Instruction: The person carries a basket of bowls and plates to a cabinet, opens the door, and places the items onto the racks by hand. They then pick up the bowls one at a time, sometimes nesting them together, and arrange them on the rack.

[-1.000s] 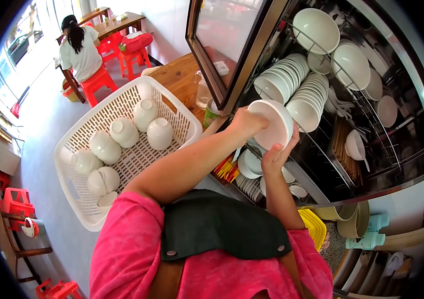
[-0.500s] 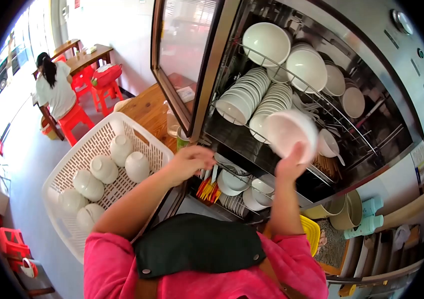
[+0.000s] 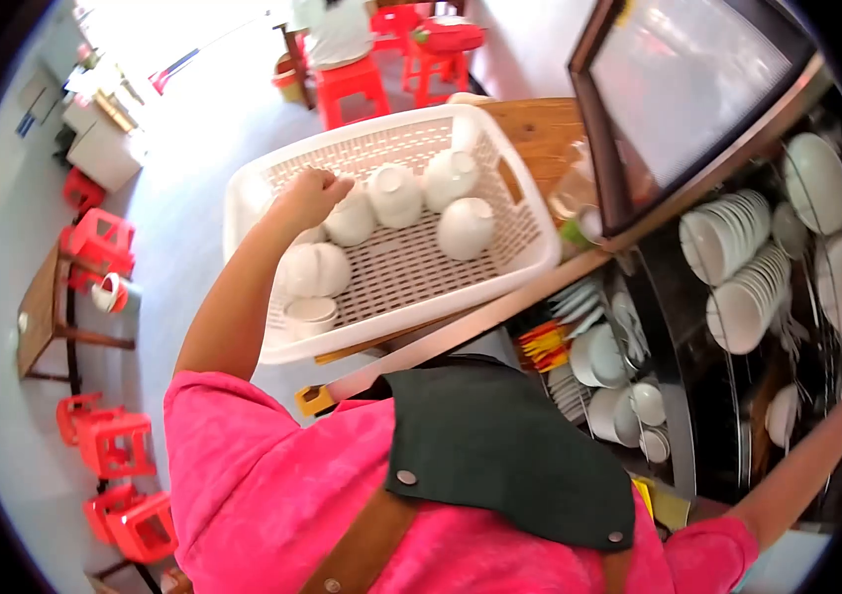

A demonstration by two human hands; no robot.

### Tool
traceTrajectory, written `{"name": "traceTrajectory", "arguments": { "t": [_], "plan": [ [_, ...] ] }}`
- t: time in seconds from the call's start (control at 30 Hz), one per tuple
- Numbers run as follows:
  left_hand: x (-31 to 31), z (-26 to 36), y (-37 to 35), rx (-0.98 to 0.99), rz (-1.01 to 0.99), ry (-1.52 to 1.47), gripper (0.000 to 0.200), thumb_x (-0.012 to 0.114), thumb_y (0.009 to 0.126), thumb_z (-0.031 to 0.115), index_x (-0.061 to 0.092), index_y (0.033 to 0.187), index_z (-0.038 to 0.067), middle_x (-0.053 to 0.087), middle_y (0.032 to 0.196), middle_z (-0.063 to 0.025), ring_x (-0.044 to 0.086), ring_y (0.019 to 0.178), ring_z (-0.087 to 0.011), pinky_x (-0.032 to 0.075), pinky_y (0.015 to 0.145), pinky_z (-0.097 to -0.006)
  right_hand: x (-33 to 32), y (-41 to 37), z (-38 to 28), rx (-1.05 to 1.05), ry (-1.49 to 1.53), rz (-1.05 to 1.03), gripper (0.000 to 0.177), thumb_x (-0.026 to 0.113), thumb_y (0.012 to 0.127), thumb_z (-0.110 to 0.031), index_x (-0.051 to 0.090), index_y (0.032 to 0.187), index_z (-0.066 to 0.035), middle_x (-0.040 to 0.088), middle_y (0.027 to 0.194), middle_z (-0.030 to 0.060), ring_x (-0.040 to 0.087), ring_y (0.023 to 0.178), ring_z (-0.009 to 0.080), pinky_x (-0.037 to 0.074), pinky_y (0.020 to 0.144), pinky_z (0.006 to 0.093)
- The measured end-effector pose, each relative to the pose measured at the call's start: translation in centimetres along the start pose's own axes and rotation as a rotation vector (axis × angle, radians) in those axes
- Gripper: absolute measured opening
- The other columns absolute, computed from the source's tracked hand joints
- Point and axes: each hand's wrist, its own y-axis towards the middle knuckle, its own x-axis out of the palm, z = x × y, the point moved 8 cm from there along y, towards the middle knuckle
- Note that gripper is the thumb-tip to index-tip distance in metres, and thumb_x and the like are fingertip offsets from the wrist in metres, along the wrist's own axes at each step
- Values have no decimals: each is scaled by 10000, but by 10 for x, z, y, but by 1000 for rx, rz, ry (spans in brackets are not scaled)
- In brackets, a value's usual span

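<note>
My left hand (image 3: 314,196) is over the left part of the white plastic basket (image 3: 530,259), its fingers bent down close to an upturned white bowl (image 3: 352,220). The fingertips are partly hidden, so what they grip cannot be made out. Several more white bowls lie in the basket, among them a bowl (image 3: 466,229) towards its right side. My right forearm reaches to the right edge, beside the open cabinet's racks; the hand itself is out of sight. Stacked white bowls (image 3: 738,307) stand on a rack there.
The cabinet's framed glass door (image 3: 688,79) stands open beyond the basket. Below it are plates (image 3: 599,354) and red-yellow packets (image 3: 544,346). A wooden table (image 3: 540,129) is under the basket. Red stools (image 3: 114,441) are on the left; a seated person (image 3: 342,35) is at the top.
The view has swung left towards the basket. My left hand has moved from near the cabinet to over the bowls. My right hand, earlier holding a white bowl, has gone out of view.
</note>
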Motion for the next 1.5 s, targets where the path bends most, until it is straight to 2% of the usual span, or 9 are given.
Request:
{"name": "traceTrajectory", "arguments": {
  "t": [0.2,0.4,0.53,0.67,0.93,1.2,1.27,1.4,1.5],
  "plan": [
    [57,-166,-39,-150,-541,733,479,713,618,321,613,971,13,620,918,-152,588,866,-274,459,735,-364,7,-10,10,414,-108,-159,439,596,754,-148,485,1095,106,556,1071,227,529,972,333,389,858,376],
    [125,-206,-100,181,-823,813,576,697,566,152,556,1124,146,580,1062,-133,552,973,-275,432,835,-370,-25,-76,-36,-169,-402,613,370,483,848,-69,434,1206,8,480,1187,141,453,1080,218,388,869,320],
    [117,-168,-105,76,-920,800,554,660,620,200,534,1156,133,569,1075,-151,538,1001,-278,425,848,-379,87,-128,-170,-344,290,290,392,515,819,-62,421,1191,15,422,1242,157,465,1023,239,430,729,256],
    [105,-158,-99,-35,-887,589,538,672,639,260,542,1134,92,579,1034,-175,542,984,-297,426,836,-389,178,-146,-240,-212,668,-162,327,573,742,13,523,1058,-53,527,1047,113,524,804,146,416,567,214],
    [61,58,-99,653,-405,644,184,626,707,178,532,815,61,553,967,-86,488,1013,-269,401,849,-380,333,-236,-345,590,1529,-1194,513,517,856,-292,323,1271,-62,568,910,83,584,726,149,441,412,229],
    [86,196,-148,1355,109,617,405,611,710,149,509,1098,102,392,1268,-91,308,1244,-249,277,1019,-427,350,-212,-320,713,1714,-833,400,556,773,-169,422,1135,-65,573,825,85,549,507,172,405,367,220],
    [101,184,-119,694,-497,-852,639,592,760,234,286,1317,164,301,1341,-121,237,1281,-263,262,1024,-436,341,-215,-302,841,1709,-761,374,521,751,-129,446,1109,-57,571,761,77,528,486,158,382,357,224],
    [165,183,-112,110,-883,-1396,689,531,795,394,205,1335,116,381,1276,-121,405,1174,-256,372,944,-422,347,-244,-281,989,1828,-885,315,448,826,-263,495,1018,-18,567,693,91,522,475,157,367,368,251],
    [206,179,-107,69,-896,-1430,684,536,769,405,242,1313,113,391,1256,-102,429,1137,-246,396,920,-397,350,-255,-241,745,1241,-879,409,382,887,-358,548,946,11,589,766,121,567,576,166,437,491,271]
  ]
}}
